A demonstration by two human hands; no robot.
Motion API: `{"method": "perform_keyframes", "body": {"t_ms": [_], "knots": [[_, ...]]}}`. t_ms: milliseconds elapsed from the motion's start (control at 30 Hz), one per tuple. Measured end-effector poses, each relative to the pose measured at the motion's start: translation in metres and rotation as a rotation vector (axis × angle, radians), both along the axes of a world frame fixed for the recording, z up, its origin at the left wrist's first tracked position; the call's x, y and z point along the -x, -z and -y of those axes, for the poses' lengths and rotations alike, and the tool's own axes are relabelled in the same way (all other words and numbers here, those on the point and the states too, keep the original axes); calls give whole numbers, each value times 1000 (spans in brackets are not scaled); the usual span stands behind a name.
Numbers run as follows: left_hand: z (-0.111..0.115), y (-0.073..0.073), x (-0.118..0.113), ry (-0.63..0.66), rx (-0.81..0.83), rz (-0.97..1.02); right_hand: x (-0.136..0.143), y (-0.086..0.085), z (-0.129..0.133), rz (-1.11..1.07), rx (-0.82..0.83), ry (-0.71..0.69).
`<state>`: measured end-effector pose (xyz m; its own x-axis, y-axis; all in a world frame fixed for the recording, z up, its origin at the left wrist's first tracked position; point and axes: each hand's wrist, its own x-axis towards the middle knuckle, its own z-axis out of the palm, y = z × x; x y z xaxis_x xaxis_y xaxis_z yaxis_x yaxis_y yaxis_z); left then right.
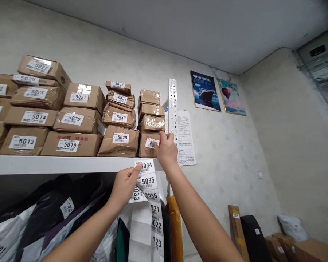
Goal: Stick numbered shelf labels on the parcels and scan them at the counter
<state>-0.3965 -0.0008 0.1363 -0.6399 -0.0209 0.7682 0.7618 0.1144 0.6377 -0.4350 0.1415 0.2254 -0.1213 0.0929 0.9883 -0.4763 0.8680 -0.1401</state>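
My left hand pinches a long strip of white number labels between thumb and fingers, below the shelf edge. Printed numbers run down it, 5034 and 5035 near the top, and a folded part hangs below. Higher up, my right hand is closed, fingers bent, its thumb on a white sticker label on the front of a small cardboard box. The thumb hides part of the label's number. This box is the lowest of a stack; the parcels above it show no number label on their fronts.
Numbered cardboard parcels stand stacked along the white shelf. A perforated metal upright rises by my right hand. Bagged parcels fill the space below. Boxes and a black package sit at lower right; posters hang behind.
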Motion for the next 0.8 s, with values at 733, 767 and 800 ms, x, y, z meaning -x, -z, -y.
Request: {"method": "perform_keyframes", "body": {"t_ms": [733,767,800], "knots": [[-2,-8,2,153,43,-135,-62,69,1,71,88,-801],[-3,-10,2,144,47,-153,-62,69,2,25,83,-758],[-4,-12,2,124,35,-162,-61,68,4,-3,86,-732]]}}
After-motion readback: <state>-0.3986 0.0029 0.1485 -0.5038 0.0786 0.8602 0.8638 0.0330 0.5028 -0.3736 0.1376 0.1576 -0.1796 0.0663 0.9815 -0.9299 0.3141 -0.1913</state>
